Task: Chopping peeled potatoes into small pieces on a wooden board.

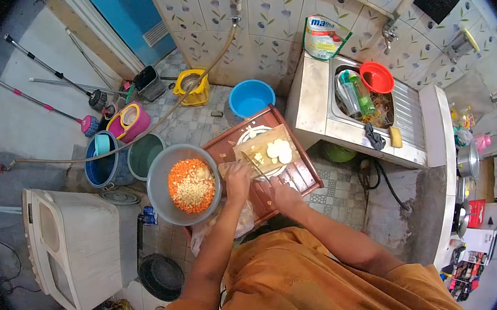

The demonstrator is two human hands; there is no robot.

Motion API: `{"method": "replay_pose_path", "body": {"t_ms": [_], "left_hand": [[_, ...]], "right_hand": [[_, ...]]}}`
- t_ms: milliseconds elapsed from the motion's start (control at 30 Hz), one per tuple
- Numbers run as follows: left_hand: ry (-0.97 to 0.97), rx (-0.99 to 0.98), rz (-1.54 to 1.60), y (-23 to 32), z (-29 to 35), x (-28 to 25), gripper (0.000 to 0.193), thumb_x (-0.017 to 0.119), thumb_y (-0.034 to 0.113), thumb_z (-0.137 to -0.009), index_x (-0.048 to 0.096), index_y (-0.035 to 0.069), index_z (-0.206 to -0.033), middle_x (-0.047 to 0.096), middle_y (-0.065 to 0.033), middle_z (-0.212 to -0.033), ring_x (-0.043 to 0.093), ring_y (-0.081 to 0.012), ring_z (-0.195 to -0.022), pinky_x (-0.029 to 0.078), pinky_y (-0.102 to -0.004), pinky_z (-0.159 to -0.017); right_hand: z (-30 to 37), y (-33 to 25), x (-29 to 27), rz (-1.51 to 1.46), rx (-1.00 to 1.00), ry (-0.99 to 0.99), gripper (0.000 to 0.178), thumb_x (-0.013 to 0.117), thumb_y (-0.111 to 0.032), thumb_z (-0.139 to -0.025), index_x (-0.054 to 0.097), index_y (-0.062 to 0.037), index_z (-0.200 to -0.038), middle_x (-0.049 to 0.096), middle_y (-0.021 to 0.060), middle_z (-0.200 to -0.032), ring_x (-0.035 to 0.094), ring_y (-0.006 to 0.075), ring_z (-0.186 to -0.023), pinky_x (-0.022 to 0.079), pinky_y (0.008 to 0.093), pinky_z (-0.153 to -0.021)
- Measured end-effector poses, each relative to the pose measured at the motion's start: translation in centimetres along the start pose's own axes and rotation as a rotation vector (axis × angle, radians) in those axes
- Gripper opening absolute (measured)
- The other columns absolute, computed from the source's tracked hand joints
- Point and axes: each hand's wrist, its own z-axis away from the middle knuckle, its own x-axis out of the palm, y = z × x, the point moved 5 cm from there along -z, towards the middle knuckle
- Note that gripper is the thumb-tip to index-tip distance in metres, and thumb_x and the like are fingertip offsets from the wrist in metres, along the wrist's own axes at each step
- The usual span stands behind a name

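My right hand [284, 196] is closed around the handle of a knife [257, 166], whose blade reaches up and left over the wooden cutting board [279, 134]. At the near left edge of the board, my left hand [239, 180] is bent with its fingers together, gripping the board. Small pale chopped pieces [259, 157] lie beside the blade. To their right are several round white slices [279, 150]. Under the board shows a white plate [246, 136]. Left of my left hand, a grey basin [154, 185] holds diced orange and pale pieces [190, 187].
A reddish-brown low table [218, 149] supports the board, with a clear plastic bag [243, 220] at its near edge. A blue basin [252, 96] is beyond it. The sink [416, 124] on the right holds bottles and a red bowl [377, 77]. Buckets and a washing machine [81, 249] stand left.
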Motion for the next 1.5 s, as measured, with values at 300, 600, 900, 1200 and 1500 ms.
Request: {"method": "replay_pose_path", "body": {"t_ms": [300, 600, 900, 1200, 1500], "left_hand": [[0.005, 0.029, -0.022, -0.4, 0.3, 0.3, 0.004, 0.062, 0.004, -0.075, 0.065, 0.001, -0.075, 0.063, -0.0125, -0.083, 0.06, -0.0318, -0.083, 0.048, -0.0408, -0.078], [0.057, -0.03, -0.028, 0.1, 0.5, 0.2, 0.004, 0.065, 0.002, -0.074, 0.064, -0.001, -0.076, 0.064, -0.0148, -0.086, 0.06, -0.0328, -0.086, 0.048, -0.0405, -0.079], [0.069, -0.087, -0.004, 1.3, -0.1, -0.2, 0.004, 0.062, 0.001, -0.075, 0.063, -0.001, -0.078, 0.063, -0.0154, -0.085, 0.059, -0.0357, -0.084, 0.048, -0.0421, -0.077], [0.016, -0.125, -0.09, 1.5, 0.0, 0.0, 0.013, 0.065, 0.003, -0.076, 0.064, 0.0, -0.089, 0.064, -0.0175, -0.096, 0.06, -0.0365, -0.089, 0.049, -0.0405, -0.078], [0.111, -0.329, -0.076, 0.7, 1.1, 1.7, 0.018, 0.068, 0.005, -0.08, 0.065, -0.002, -0.097, 0.066, -0.0186, -0.091, 0.065, -0.0322, -0.083, 0.051, -0.0379, -0.073]], "right_hand": [[0.0, 0.1, 0.6, 0.048, 0.015, -0.03, 0.017, 0.048, -0.019, -0.093, 0.041, -0.0079, -0.104, 0.065, 0.0247, -0.084, 0.066, 0.0422, -0.08, 0.052, 0.0527, -0.068], [0.6, -0.5, -0.5, 0.003, -0.015, 0.005, 0.018, 0.045, -0.019, -0.094, 0.043, -0.0073, -0.106, 0.065, 0.0252, -0.081, 0.065, 0.0433, -0.079, 0.052, 0.0527, -0.068], [-1.4, -0.5, -1.0, 0.023, -0.037, -0.024, 0.018, 0.047, -0.013, -0.091, 0.044, -0.0062, -0.107, 0.066, 0.0233, -0.08, 0.067, 0.0406, -0.077, 0.054, 0.0487, -0.067], [-4.7, -0.2, -1.1, 0.133, -0.156, -0.046, 0.017, 0.046, -0.009, -0.091, 0.045, -0.0082, -0.108, 0.066, 0.0197, -0.077, 0.068, 0.035, -0.075, 0.054, 0.0442, -0.061], [-4.8, 1.1, -4.1, -0.171, -0.124, -0.011, 0.017, 0.047, -0.019, -0.092, 0.049, -0.0085, -0.106, 0.062, 0.028, -0.079, 0.062, 0.0465, -0.077, 0.048, 0.0556, -0.066]]}}
